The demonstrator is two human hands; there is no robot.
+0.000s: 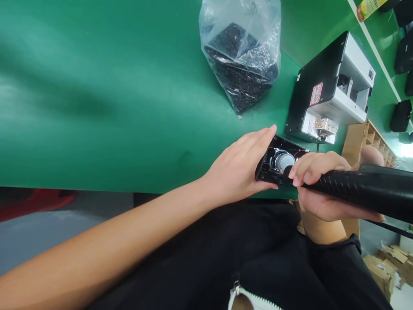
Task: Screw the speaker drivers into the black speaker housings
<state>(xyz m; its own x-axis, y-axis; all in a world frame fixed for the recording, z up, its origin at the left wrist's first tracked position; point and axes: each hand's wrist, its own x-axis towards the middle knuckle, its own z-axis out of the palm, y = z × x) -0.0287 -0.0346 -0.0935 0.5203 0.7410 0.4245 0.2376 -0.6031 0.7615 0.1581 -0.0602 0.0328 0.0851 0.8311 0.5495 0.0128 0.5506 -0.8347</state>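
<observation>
A small black speaker housing (266,175), its inner side facing up, lies at the front edge of the green table. Inside it shows a round silver speaker (285,161), with a thin red wire near its right side. My left hand (238,170) grips the housing's left end, thumb and fingers on opposite sides. A thick black electric screwdriver (358,189) is held in my right hand (322,172), lying nearly level with its tip end over the housing. Whether the tip touches a screw is hidden by the fingers.
A clear plastic bag (240,69) of black parts lies beyond my hands. A black and silver machine (329,90) stands to its right. A cardboard divider box (358,137), a yellow-labelled bottle (368,8) and several black items are farther right. Cardboard boxes (380,271) sit on the floor.
</observation>
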